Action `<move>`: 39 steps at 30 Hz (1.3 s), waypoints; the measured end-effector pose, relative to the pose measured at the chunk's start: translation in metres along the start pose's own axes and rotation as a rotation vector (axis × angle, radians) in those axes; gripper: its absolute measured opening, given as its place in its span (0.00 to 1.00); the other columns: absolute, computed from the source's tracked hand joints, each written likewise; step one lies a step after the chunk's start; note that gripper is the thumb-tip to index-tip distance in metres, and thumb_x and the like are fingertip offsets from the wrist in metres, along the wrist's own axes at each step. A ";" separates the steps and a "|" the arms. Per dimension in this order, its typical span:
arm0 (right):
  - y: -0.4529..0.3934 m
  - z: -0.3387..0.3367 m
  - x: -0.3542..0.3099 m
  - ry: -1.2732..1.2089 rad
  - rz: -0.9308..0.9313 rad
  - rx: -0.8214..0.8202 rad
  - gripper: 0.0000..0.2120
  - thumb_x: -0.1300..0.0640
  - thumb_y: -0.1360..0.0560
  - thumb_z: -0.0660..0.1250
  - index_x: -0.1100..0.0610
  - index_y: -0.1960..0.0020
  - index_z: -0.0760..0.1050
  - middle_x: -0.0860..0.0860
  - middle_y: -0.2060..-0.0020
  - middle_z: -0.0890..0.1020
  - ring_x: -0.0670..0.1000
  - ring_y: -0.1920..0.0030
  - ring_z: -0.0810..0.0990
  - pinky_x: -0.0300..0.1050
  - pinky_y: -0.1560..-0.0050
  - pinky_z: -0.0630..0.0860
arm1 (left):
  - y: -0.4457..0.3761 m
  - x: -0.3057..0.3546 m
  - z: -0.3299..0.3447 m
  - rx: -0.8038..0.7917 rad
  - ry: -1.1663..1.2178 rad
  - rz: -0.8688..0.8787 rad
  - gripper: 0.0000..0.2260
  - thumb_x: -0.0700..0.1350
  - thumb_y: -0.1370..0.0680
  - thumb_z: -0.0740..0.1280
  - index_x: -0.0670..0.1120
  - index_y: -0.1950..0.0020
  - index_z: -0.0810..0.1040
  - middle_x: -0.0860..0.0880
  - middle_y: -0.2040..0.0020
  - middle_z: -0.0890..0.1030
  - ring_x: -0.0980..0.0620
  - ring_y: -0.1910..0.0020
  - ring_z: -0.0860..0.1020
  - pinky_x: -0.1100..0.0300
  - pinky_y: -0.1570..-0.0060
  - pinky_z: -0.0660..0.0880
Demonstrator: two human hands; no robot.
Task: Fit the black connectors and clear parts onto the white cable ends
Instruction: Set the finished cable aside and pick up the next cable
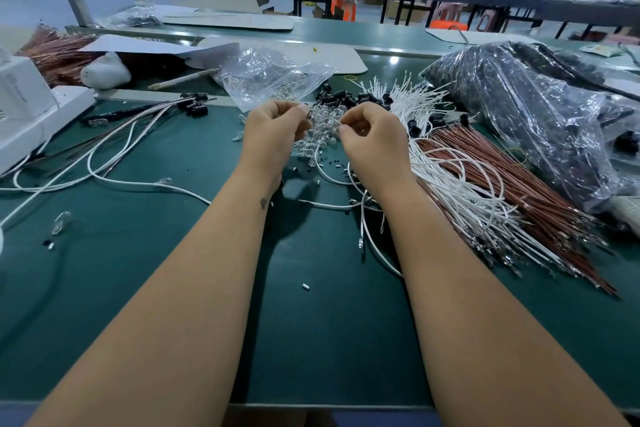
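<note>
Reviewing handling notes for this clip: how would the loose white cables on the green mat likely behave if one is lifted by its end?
The thin white cables would probably flop: they already lie in loose loops and curves. They look light for their length. Lifting one may drag neighbours along, since the pile beside the reddish-brown wire bundle is tangled.

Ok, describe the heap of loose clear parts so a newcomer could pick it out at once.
Start at the green work table and follow both forearms up to the left hand and the right hand. The heap of clear parts lies between and just beyond them. Unlike the black connectors behind it and the white cables to its right, it is glassy and colourless.
</note>
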State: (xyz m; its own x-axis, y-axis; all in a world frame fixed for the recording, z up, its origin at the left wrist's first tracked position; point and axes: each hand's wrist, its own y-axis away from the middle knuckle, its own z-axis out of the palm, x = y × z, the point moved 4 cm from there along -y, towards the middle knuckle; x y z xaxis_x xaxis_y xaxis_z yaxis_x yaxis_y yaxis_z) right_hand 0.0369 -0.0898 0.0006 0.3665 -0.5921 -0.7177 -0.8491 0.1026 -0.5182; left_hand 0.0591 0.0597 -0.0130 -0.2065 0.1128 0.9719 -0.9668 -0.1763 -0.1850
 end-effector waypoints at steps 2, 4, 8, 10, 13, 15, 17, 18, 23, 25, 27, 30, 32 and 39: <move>0.000 0.001 0.000 -0.011 -0.001 -0.004 0.06 0.62 0.26 0.67 0.52 0.59 0.76 0.42 0.69 0.76 0.40 0.68 0.73 0.31 0.65 0.69 | 0.001 0.000 0.002 -0.026 0.025 0.006 0.06 0.35 0.24 0.68 0.43 0.56 0.73 0.44 0.59 0.80 0.49 0.60 0.79 0.55 0.50 0.78; 0.000 0.001 -0.001 -0.017 -0.011 -0.004 0.06 0.62 0.27 0.67 0.52 0.60 0.75 0.42 0.70 0.76 0.40 0.68 0.73 0.29 0.65 0.69 | 0.003 0.001 0.005 -0.054 0.089 0.008 0.10 0.32 0.26 0.69 0.44 0.56 0.71 0.41 0.56 0.80 0.47 0.59 0.80 0.53 0.49 0.78; 0.000 0.001 -0.001 -0.014 -0.017 0.005 0.07 0.61 0.27 0.68 0.51 0.60 0.75 0.42 0.70 0.76 0.38 0.69 0.73 0.29 0.65 0.69 | 0.004 0.002 0.008 -0.127 0.187 -0.012 0.11 0.31 0.27 0.70 0.44 0.50 0.75 0.43 0.51 0.82 0.48 0.55 0.81 0.54 0.46 0.79; 0.000 0.001 -0.001 -0.016 -0.020 0.007 0.07 0.61 0.27 0.68 0.51 0.60 0.75 0.42 0.70 0.76 0.38 0.69 0.73 0.29 0.65 0.69 | 0.005 0.002 0.009 -0.150 0.191 -0.022 0.11 0.31 0.26 0.69 0.43 0.48 0.78 0.46 0.54 0.83 0.50 0.55 0.81 0.57 0.46 0.79; 0.000 0.001 -0.002 -0.021 -0.026 0.013 0.07 0.61 0.27 0.68 0.51 0.60 0.75 0.42 0.70 0.76 0.39 0.69 0.74 0.32 0.65 0.70 | 0.007 0.002 0.010 -0.166 0.171 -0.032 0.11 0.31 0.26 0.69 0.43 0.48 0.80 0.46 0.54 0.83 0.50 0.54 0.81 0.59 0.48 0.79; 0.000 0.000 -0.002 -0.026 -0.030 0.023 0.06 0.61 0.27 0.68 0.51 0.60 0.76 0.42 0.70 0.76 0.40 0.68 0.74 0.34 0.64 0.71 | 0.007 0.003 0.010 -0.172 0.168 -0.041 0.11 0.31 0.26 0.69 0.43 0.48 0.80 0.44 0.54 0.83 0.49 0.54 0.81 0.58 0.47 0.79; 0.001 0.001 -0.002 -0.018 -0.029 0.022 0.06 0.61 0.27 0.68 0.51 0.60 0.76 0.42 0.70 0.76 0.40 0.69 0.74 0.34 0.64 0.71 | 0.006 0.002 0.011 -0.184 0.184 -0.065 0.09 0.32 0.25 0.68 0.43 0.48 0.80 0.44 0.54 0.82 0.50 0.55 0.81 0.58 0.47 0.79; 0.001 0.001 -0.002 -0.012 -0.027 0.019 0.07 0.61 0.27 0.68 0.51 0.60 0.75 0.42 0.70 0.76 0.40 0.69 0.74 0.33 0.64 0.71 | 0.006 0.002 0.012 -0.194 0.193 -0.083 0.08 0.33 0.24 0.67 0.42 0.48 0.80 0.44 0.55 0.82 0.51 0.56 0.81 0.59 0.47 0.79; 0.001 0.001 -0.003 -0.023 -0.019 0.041 0.07 0.61 0.26 0.67 0.50 0.59 0.75 0.42 0.70 0.77 0.40 0.67 0.75 0.35 0.63 0.72 | 0.005 0.000 0.014 -0.208 0.207 -0.104 0.08 0.32 0.22 0.63 0.41 0.49 0.80 0.44 0.58 0.83 0.52 0.60 0.82 0.60 0.49 0.80; 0.001 0.000 -0.004 -0.032 -0.017 0.053 0.05 0.61 0.26 0.67 0.52 0.58 0.77 0.45 0.68 0.78 0.44 0.66 0.76 0.40 0.61 0.74 | 0.005 0.001 0.013 -0.205 0.210 -0.084 0.08 0.31 0.22 0.64 0.41 0.49 0.80 0.44 0.58 0.83 0.52 0.61 0.82 0.60 0.50 0.80; 0.001 -0.001 -0.005 -0.047 -0.024 0.062 0.05 0.63 0.26 0.67 0.54 0.57 0.78 0.49 0.64 0.80 0.47 0.63 0.77 0.40 0.59 0.75 | 0.005 0.002 0.012 -0.188 0.209 -0.070 0.07 0.31 0.23 0.65 0.40 0.49 0.79 0.44 0.59 0.83 0.52 0.62 0.83 0.61 0.52 0.80; 0.000 -0.003 -0.006 -0.062 -0.031 0.075 0.07 0.66 0.25 0.65 0.56 0.55 0.79 0.51 0.59 0.80 0.47 0.60 0.77 0.37 0.55 0.73 | 0.006 0.002 0.012 -0.185 0.188 -0.073 0.06 0.31 0.24 0.66 0.38 0.49 0.79 0.43 0.58 0.83 0.52 0.62 0.83 0.61 0.54 0.80; 0.001 -0.004 -0.006 -0.078 -0.020 0.079 0.08 0.67 0.25 0.65 0.55 0.54 0.78 0.49 0.61 0.79 0.46 0.60 0.76 0.35 0.57 0.73 | 0.007 0.002 0.013 -0.202 0.170 -0.070 0.06 0.31 0.24 0.66 0.38 0.50 0.79 0.43 0.58 0.83 0.52 0.61 0.83 0.62 0.55 0.80; 0.002 -0.007 -0.008 -0.173 -0.009 0.056 0.13 0.69 0.26 0.67 0.55 0.47 0.73 0.52 0.63 0.76 0.45 0.65 0.74 0.33 0.64 0.71 | 0.008 0.004 0.011 -0.211 0.137 -0.069 0.06 0.31 0.25 0.67 0.39 0.51 0.80 0.43 0.58 0.83 0.52 0.61 0.83 0.62 0.54 0.80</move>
State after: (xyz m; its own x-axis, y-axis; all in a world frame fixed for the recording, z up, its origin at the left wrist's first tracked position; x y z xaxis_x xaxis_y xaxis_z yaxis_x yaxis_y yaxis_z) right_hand 0.0299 -0.0905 0.0088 0.4384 -0.4470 -0.7797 -0.8246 0.1451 -0.5468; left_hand 0.0526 0.0477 -0.0090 -0.1432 0.2516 0.9572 -0.9864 0.0425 -0.1587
